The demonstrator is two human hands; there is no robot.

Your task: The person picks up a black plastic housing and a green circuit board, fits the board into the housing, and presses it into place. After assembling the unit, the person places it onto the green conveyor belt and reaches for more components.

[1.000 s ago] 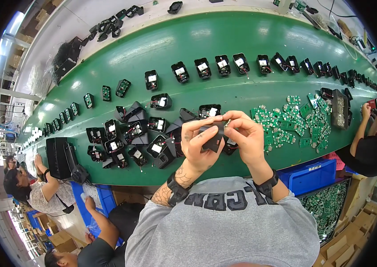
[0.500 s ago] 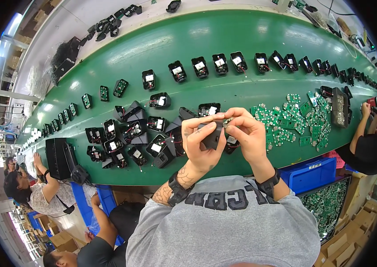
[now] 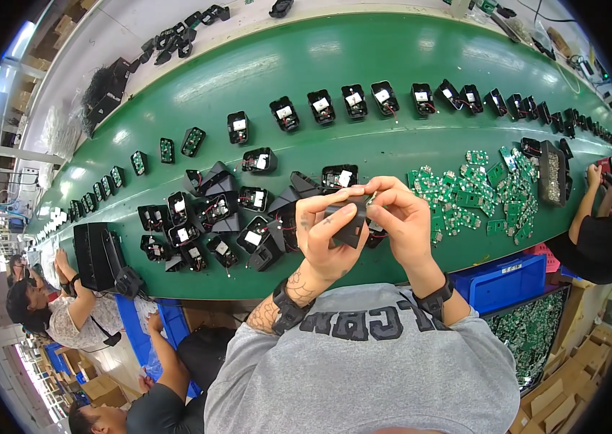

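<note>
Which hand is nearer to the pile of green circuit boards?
Right. The right hand is just left of the pile; the left hand is farther left, holding a black box.

The green surface (image 3: pixel 392 58) carries rows of open black housings (image 3: pixel 322 121). Loose circuit boards (image 3: pixel 469 200) lie at right, beside a dark tray (image 3: pixel 544 184).

I see a heather-grey shirt (image 3: pixel 364 369), big dark block lettering (image 3: pixel 382 329) across it, sleeves stopping short of the wrists. Chunky black band on the left wrist (image 3: pixel 288 309), another on the right (image 3: pixel 434 297). I make out web-like line tattoos (image 3: pixel 265 316) on the left forearm, smaller marks on the left hand (image 3: pixel 326 242).
</note>
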